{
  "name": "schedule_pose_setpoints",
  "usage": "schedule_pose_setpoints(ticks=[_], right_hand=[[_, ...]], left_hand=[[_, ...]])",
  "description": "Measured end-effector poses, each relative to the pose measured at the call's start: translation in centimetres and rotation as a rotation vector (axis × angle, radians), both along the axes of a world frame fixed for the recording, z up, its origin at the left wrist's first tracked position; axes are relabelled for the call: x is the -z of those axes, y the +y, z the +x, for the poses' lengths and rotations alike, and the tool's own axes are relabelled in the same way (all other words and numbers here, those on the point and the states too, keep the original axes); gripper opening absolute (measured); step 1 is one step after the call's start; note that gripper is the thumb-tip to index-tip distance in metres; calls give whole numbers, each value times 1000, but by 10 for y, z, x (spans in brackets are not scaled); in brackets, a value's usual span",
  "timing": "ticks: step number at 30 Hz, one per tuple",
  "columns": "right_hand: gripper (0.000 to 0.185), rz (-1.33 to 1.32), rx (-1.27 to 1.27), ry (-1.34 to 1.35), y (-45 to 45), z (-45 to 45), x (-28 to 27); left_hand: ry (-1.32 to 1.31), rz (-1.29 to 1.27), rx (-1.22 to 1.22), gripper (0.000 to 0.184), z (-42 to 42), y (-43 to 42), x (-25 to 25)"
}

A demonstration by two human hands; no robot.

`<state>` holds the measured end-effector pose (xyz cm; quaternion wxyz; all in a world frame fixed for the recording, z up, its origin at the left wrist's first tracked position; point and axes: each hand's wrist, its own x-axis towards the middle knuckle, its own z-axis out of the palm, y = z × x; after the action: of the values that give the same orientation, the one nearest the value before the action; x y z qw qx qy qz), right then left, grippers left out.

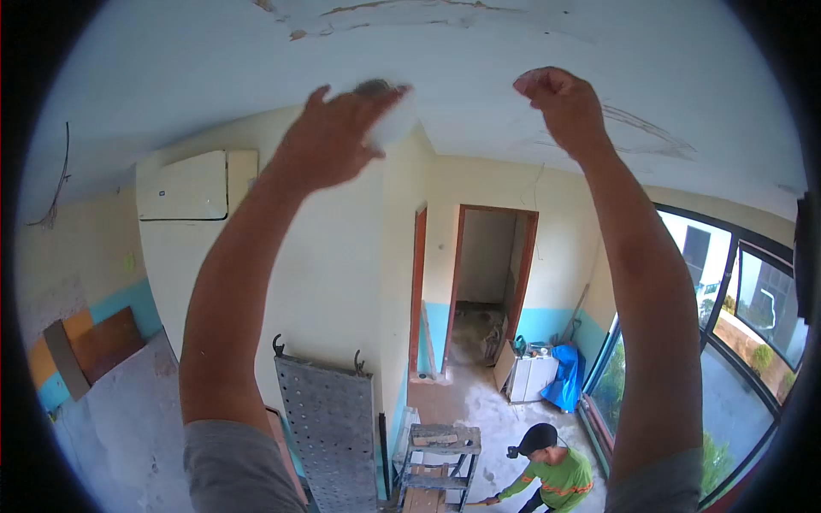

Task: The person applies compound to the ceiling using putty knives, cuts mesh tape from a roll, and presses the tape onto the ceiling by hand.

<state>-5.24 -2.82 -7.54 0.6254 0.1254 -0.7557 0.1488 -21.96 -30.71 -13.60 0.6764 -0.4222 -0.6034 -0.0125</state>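
Note:
Both of my arms reach up toward the white ceiling (479, 77). My left hand (338, 137) is curled around a pale round thing (395, 121), its thumb and fingers apart on either side. A dark patch shows at the top of that thing; blur hides its exact kind. To the right, my right hand (563, 104) is closed with its fingertips pinched together close under the ceiling. Whatever they pinch, if anything, is too small to make out. Brown cracks or scrape marks (650, 128) run along the ceiling behind the right wrist.
Below, a person in a green shirt (556, 479) and dark cap bends beside a stepladder (445, 440). A perforated metal plank (329, 419) with hooks leans against the wall. An air conditioner (184, 188) hangs at left, loose wires (62, 179) beyond it. Windows (727, 342) line the right.

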Motion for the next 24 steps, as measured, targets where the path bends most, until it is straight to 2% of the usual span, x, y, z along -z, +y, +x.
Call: schedule_pose_setpoints(ticks=[5, 6, 9, 12, 15, 19, 24], right_hand=[[29, -17, 52, 163, 11, -17, -33], [30, -29, 119, 178, 12, -19, -37], [32, -53, 155, 192, 25, -25, -42], [33, -69, 127, 206, 31, -30, -44], [33, -63, 147, 247, 28, -32, -52], [31, -64, 163, 319, 27, -37, -68], [33, -35, 229, 365, 46, -34, -77]], left_hand=[[-85, 145, -113, 82, -23, -32, -36], [-36, 129, -97, 83, -32, -38, -40], [-29, 174, -90, 75, -45, -55, -40], [-81, 342, -77, 64, -66, -72, -52], [0, 499, -16, 57, -72, -76, -63], [-24, 566, 68, 62, -76, -70, -76], [-139, 594, -44, 70, -65, -62, -83]])
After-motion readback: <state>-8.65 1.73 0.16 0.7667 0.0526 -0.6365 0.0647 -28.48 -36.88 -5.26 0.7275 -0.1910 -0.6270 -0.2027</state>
